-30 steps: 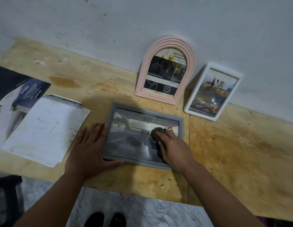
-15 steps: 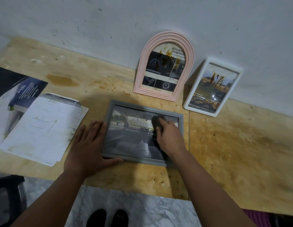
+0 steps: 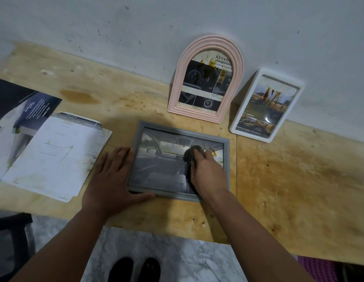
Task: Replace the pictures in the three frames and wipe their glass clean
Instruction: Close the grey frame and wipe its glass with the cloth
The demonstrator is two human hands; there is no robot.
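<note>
I'm wiping grey frame (image 3: 180, 160) lying flat on table (image 3: 288, 180) — right hand (image 3: 207, 171) fingers curling round dark cloth (image 3: 190, 154) on glass; left hand (image 3: 112, 178) fingers spreading flat at frame's left edge, likely steadying it.

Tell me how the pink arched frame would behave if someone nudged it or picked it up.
The pink arched frame stands propped against the wall, so a nudge at its foot would probably slide it down flat. Its moulded border looks rigid, so it should lift without flexing. The glazed front shows yellowish smears and is likely breakable, so gripping the edges seems safer.
</note>
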